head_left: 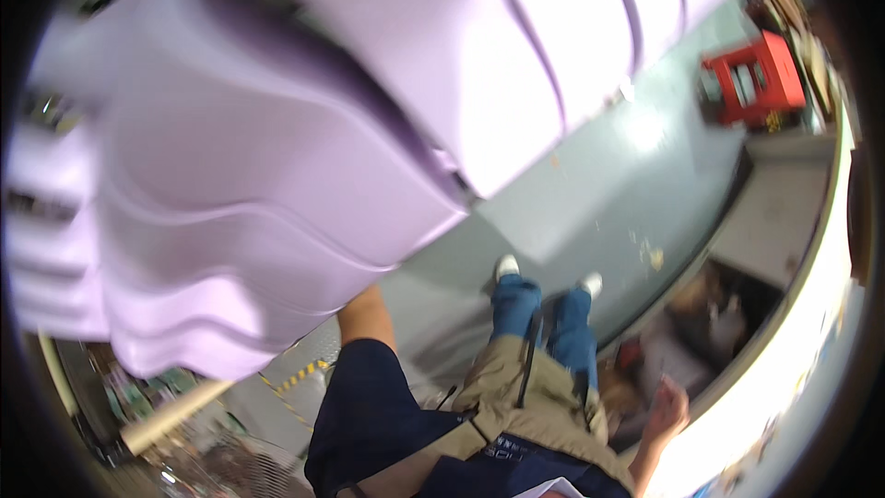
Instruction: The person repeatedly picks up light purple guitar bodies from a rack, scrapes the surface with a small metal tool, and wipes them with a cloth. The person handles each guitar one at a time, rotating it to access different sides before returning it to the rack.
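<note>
Large lilac moulded shells [240, 157] with wavy ridges fill the upper left, and another lilac ridged shell [525, 55] lies beside them across a dark gap. My left forearm [367, 314] rises to the lower edge of the left shell; the hand and fingers are hidden behind it. At the lower right, beside an open bin, my right hand [668, 406] has curled fingers; what they hold, if anything, is too small to make out.
A grey floor [608, 194] runs between the shells and a long open bin [765, 203] with mixed items inside. A red crate-like object [774, 74] stands at upper right. Yellow-black floor tape [309, 373], a beige bar [175, 410] and clutter lie at lower left.
</note>
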Demonstrator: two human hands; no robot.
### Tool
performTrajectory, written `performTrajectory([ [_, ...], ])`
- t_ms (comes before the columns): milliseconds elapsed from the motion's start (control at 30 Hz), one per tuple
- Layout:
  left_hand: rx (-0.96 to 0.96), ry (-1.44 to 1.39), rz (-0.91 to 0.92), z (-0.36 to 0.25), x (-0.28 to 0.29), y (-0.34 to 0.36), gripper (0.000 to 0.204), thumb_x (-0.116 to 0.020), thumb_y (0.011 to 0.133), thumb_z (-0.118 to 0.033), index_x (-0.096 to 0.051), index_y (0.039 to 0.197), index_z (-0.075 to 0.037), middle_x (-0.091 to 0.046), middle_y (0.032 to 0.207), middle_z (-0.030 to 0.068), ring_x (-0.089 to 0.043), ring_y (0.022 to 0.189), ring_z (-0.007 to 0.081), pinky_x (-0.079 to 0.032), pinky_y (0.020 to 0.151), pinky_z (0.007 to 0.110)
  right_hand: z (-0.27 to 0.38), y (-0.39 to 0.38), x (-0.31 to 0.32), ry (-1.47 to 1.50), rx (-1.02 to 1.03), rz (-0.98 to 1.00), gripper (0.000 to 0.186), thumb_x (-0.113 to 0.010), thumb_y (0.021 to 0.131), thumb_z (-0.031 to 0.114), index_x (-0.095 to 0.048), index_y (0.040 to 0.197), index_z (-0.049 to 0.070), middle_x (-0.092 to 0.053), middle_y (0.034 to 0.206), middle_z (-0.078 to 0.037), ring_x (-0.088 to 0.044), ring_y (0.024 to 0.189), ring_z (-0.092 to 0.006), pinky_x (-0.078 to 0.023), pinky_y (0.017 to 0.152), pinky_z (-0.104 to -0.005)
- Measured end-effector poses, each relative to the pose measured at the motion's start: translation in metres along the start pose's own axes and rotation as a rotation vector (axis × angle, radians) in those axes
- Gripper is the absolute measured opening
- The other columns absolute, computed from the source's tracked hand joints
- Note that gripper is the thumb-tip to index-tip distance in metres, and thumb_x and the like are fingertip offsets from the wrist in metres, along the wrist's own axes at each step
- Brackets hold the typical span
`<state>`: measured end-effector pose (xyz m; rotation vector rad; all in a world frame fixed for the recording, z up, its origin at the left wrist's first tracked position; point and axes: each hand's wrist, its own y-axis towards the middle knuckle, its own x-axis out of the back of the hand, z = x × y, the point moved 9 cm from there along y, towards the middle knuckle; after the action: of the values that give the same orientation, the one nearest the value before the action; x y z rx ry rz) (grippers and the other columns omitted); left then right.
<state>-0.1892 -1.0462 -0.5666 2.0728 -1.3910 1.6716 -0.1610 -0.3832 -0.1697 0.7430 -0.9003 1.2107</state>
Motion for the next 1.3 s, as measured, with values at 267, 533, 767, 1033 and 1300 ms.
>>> performTrajectory([
  [267, -0.199, 0.241, -0.140, -0.067, -0.016, -0.060, 0.031, -0.053, 0.074, -0.031, -0.061, 0.093, -0.008, -0.060, 0.095, 0.0153, -0.058, 0.089, 0.0282, -0.045, 0.077, 0.038, -0.018, 0.042, -0.030, 0.545, -0.313, 0.253, 0.036, -0.044, 0.081, 0.013, -0.051, 0.108, -0.009, -0.053, 0.110, -0.017, -0.051, 0.100, -0.0284, -0.043, 0.079, -0.0337],
  [533, -0.342, 0.179, -0.427, -0.272, 0.156, -0.271, 0.039, -0.065, 0.058, -0.044, -0.061, 0.070, -0.007, -0.061, 0.069, 0.0102, -0.060, 0.066, 0.0280, -0.048, 0.060, 0.039, -0.005, 0.088, 0.016, 0.729, -0.053, 0.144, 0.021, -0.054, 0.084, 0.010, -0.056, 0.100, -0.003, -0.060, 0.087, -0.011, -0.056, 0.076, -0.0176, -0.045, 0.067, -0.0266],
  [767, -0.927, -1.250, 0.073, -0.481, 0.214, -0.395, 0.019, -0.055, 0.084, -0.015, -0.052, 0.072, -0.001, -0.054, 0.057, 0.0030, -0.058, 0.055, 0.0133, -0.049, 0.054, 0.030, -0.051, 0.127, 0.073, 0.672, 0.183, -0.014, 0.021, -0.055, 0.085, 0.018, -0.058, 0.091, -0.002, -0.062, 0.078, -0.009, -0.056, 0.061, -0.0146, -0.046, 0.053, -0.0252],
  [1033, -1.032, -1.704, 0.277, -0.596, 0.195, -0.494, 0.033, -0.042, 0.090, -0.038, -0.045, 0.075, -0.009, -0.041, 0.053, -0.0013, -0.040, 0.044, 0.0091, -0.040, 0.051, 0.027, -0.272, 0.157, 0.057, 1.303, -0.370, 0.204, 0.045, -0.049, 0.087, 0.038, -0.045, 0.116, 0.004, -0.059, 0.090, -0.011, -0.055, 0.076, -0.0216, -0.045, 0.073, -0.0355],
  [1300, -0.926, -1.991, 0.556, -0.712, 0.162, -0.511, 0.035, -0.041, 0.088, -0.042, -0.048, 0.071, -0.013, -0.033, 0.051, -0.0005, -0.037, 0.048, 0.0138, -0.037, 0.052, 0.029, -0.420, 0.024, 0.130, 1.140, -0.406, -0.641, 0.042, -0.033, 0.092, 0.024, -0.045, 0.117, -0.007, -0.048, 0.120, -0.018, -0.047, 0.110, -0.0251, -0.041, 0.090, -0.0332],
])
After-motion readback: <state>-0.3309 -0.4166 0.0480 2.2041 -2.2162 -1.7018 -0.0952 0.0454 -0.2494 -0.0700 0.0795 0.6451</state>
